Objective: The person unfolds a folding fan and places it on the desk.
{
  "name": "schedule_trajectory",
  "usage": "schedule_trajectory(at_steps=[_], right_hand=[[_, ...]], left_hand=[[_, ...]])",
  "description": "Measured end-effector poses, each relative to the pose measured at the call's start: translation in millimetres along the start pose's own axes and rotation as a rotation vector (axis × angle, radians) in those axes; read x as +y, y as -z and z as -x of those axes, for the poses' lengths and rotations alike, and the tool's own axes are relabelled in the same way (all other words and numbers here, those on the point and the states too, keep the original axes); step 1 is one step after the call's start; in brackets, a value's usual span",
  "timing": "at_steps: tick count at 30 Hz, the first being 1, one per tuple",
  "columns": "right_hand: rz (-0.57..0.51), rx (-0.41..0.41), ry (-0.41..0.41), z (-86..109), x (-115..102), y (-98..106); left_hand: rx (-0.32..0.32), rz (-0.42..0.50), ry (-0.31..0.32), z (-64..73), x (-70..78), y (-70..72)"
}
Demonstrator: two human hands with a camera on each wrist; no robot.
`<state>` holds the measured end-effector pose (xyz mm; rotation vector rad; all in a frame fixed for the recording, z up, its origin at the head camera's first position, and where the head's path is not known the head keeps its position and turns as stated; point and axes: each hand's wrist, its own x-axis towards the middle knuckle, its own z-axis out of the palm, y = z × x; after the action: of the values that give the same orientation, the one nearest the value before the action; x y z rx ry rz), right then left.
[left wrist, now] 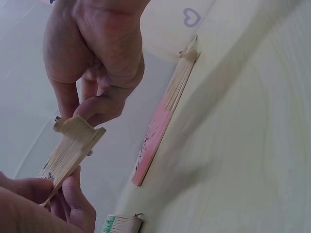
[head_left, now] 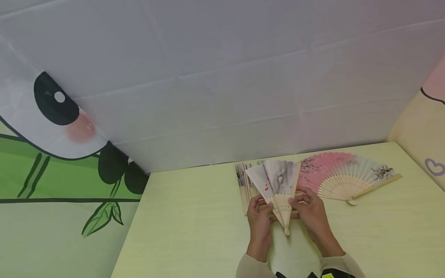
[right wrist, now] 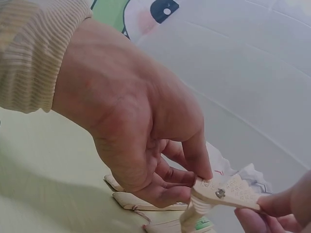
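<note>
A partly spread folding fan point(head_left: 274, 181) with a white and grey leaf and red marks is held up over the table by both hands. Its pale pierced ribs meet at a pivot pointing toward me. My left hand point(head_left: 259, 224) pinches the ribs on the left side, thumb in front. On the right edge, my right hand point(head_left: 314, 214) pinches the ribs the same way. In the right wrist view the pivot end of the fan point(right wrist: 221, 193) shows between the hands, with a metal rivet. Its ribs point(left wrist: 73, 150) appear nearly edge-on in the left wrist view.
Several folded fans point(head_left: 240, 177) lie side by side behind my left hand, partly hidden. To the right, a wide-spread pink and white fan point(head_left: 313, 162) with blossom branches lies on the pale table point(head_left: 180, 224). A white wall sheet point(head_left: 208, 96) stands behind the table.
</note>
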<state>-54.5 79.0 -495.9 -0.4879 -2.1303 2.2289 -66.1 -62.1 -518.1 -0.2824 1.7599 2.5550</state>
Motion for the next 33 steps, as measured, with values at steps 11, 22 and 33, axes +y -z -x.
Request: schedule_trajectory(at_steps=[11,22,33], right_hand=[[-0.089,0.062,0.022,-2.6,3,3],[-0.148,0.109,0.029,-3.3,6,5],[-0.252,0.192,0.007,-2.6,7,8]], left_hand=[[0.058,0.049,0.011,1.8,-0.9,-3.2],[0.13,0.11,-0.021,5.0,-3.3,-8.5],[0.191,0.15,-0.054,6.7,-7.1,-12.9]])
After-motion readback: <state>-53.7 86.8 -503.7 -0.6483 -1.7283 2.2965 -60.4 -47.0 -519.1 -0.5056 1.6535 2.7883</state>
